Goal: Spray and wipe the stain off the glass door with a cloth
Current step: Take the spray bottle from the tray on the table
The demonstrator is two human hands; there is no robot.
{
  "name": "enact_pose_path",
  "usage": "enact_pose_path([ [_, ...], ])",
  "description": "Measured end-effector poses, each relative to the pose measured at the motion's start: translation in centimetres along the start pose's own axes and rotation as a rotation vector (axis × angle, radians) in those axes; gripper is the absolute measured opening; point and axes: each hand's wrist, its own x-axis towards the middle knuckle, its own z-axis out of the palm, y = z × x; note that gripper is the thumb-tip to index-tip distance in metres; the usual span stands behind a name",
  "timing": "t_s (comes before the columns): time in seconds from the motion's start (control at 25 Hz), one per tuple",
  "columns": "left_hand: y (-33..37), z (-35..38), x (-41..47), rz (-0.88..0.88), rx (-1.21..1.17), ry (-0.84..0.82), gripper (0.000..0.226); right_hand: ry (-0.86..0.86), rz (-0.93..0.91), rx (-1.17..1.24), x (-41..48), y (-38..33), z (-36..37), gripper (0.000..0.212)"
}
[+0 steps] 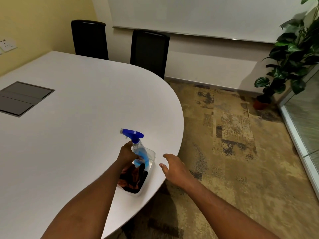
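Gripping the spray bottle (140,151) with my left hand (126,155), I have my fingers curled round its clear body just under the blue trigger head, whose nozzle points left; blue liquid shows in the bottle's lower part; its lower end is inside the clear plastic container (154,156) near the rounded edge of the white table (77,126), though I cannot tell whether it rests on the bottom; the cloth (129,180), dark and reddish-brown, lies bunched in the near end of the same container, partly hidden by my left wrist; my right hand (172,167) hangs over the table's edge just beside the container, fingers loosely spread and slightly bent, holding nothing; the glass door (309,118) stands well apart at the far right, across the patterned carpet (233,144); a potted plant (293,54) stands beside it; two black chairs (89,38) sit at the table's far side, below a whiteboard (198,14).
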Motion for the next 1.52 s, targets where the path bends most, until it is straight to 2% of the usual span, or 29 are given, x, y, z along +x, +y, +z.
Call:
enact_pose_path([
  [0.24,-1.5,-1.0,1.7,0.088,0.100,-0.096,0.039,0.036,0.026,0.011,1.7,-1.0,1.6,0.054],
  [0.44,-2.3,-1.1,2.3,0.023,0.100,-0.143,0.044,0.058,0.046,0.055,1.4,-1.5,2.5,0.053],
  [0.6,-1.4,-1.6,2.3,0.147,0.116,-0.143,0.036,0.098,0.060,0.087,1.2,-1.8,2.5,0.053],
  [0.84,2.6,-3.9,2.0,0.337,0.169,-0.193,0.045,0.220,0.049,0.241,1.3,-4.4,-0.3,0.056],
  [1.04,7.8,-3.8,-2.1,0.528,0.142,-0.395,0.038,0.276,-0.090,0.507,-0.1,-7.0,-5.1,0.069],
  [1.16,10.2,-2.2,-4.9,0.594,0.077,-0.505,0.036,0.307,-0.111,0.621,-2.3,-6.3,-6.8,0.059],
  [1.32,12.3,1.5,-7.7,0.639,0.002,-0.651,0.041,0.381,-0.053,0.717,-7.3,-3.6,-8.1,0.033],
  [1.52,14.5,7.6,-11.3,0.651,-0.093,-0.800,0.051,0.594,0.026,0.774,-14.6,0.7,-8.6,0.038],
])
